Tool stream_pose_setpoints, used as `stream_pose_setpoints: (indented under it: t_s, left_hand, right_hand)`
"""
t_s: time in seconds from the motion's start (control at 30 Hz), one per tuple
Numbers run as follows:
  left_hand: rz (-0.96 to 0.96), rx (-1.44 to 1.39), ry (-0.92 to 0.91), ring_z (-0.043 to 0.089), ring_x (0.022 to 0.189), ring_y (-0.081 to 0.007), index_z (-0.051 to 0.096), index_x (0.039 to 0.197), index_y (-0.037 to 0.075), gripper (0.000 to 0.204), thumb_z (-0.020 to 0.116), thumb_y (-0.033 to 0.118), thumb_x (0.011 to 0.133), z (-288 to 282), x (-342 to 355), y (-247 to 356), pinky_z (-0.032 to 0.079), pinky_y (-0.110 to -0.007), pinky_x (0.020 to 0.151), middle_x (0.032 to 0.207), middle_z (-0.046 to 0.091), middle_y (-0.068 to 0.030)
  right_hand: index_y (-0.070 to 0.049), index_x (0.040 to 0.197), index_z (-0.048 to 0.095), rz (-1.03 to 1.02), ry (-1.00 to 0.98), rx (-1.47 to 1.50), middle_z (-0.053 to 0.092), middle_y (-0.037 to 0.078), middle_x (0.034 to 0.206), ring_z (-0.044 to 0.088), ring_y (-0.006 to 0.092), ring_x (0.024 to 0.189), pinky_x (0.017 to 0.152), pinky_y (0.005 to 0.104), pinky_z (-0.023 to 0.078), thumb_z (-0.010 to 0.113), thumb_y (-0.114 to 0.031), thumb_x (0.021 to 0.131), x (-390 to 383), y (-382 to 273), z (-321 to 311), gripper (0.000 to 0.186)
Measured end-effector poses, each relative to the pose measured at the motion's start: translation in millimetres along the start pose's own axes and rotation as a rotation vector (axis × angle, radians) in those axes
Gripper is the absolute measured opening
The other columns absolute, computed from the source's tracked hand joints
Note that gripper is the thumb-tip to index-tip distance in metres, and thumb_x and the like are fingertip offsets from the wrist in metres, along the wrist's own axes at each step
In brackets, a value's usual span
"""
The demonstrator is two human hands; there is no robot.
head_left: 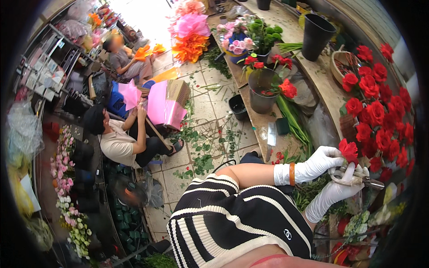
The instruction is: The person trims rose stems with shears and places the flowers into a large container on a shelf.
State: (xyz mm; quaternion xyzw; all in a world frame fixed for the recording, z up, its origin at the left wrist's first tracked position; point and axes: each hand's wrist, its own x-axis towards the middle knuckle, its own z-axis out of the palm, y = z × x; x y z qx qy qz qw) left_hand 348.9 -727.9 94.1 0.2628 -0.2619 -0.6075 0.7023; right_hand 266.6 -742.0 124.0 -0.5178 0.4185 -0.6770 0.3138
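At the right, my left hand (319, 164), in a white glove with an orange band at the wrist, pinches at a red flower (348, 150), which looks like a rose. My right hand (336, 195), gloved as well, is just below it, with one finger raised to the underside of the bloom. Its other fingers are closed around a pair of pruning shears (373, 183), whose metal end sticks out to the right. The flower's stem is hidden by the gloves. A large bunch of red roses (379, 114) stands right beside both hands.
A wooden bench (308, 73) carries a black bucket (318, 36), a grey bucket with red flowers (262, 91) and a wicker basket (338, 67). Cut leaves (201, 164) litter the tiled floor. Two people (120, 134) sit at the left with coloured paper (157, 100).
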Motion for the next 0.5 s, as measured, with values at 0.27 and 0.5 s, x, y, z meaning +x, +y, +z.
stream_pose_setpoints:
  t_s: [0.27,0.5]
  left_hand:
    - [0.052,-0.030,0.005,0.055,0.062,-0.0054,0.064,0.095,0.003,0.017,0.066,0.016,0.084,-9,4,24,0.046,-0.020,0.054,0.078,0.063,-0.0017]
    - [0.024,-0.003,-0.028,0.057,0.072,-0.0056,0.063,0.102,0.003,0.022,0.065,0.016,0.085,-15,13,28,0.046,-0.019,0.064,0.086,0.065,-0.0015]
  right_hand:
    - [-0.001,0.107,0.044,0.089,0.002,0.313,0.052,0.006,0.085,0.051,0.0105,0.061,0.050,0.0221,0.043,0.062,0.000,0.078,6,-9,30,0.034]
    - [-0.008,0.112,0.045,0.036,-0.031,0.125,0.055,0.006,0.095,0.056,0.0173,0.079,0.067,0.0313,0.051,0.065,-0.015,0.081,13,13,27,0.037]
